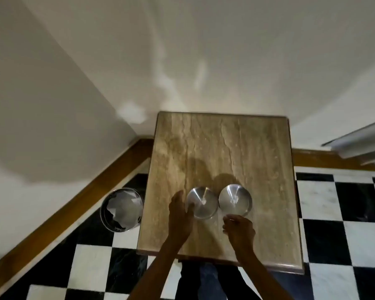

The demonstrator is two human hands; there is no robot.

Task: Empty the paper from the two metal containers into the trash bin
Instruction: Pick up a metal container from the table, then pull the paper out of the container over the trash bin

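Two round metal containers stand side by side on the near half of a stone-topped table [221, 148]. The left container [204, 201] and the right container [235, 199] each show a shiny inside with a small white speck. My left hand [179, 213] is against the left container's left side, thumb on its rim. My right hand [238, 229] hovers just in front of the right container, fingers loosely curled, holding nothing. The trash bin [121, 210], a metal cylinder with a pale liner, stands on the floor left of the table.
The table stands against a white wall near a corner with brown skirting [74, 204]. The floor [344, 213] is black-and-white checkered tile. My legs show under the table's near edge. A pale ledge [359, 141] juts in at the right.
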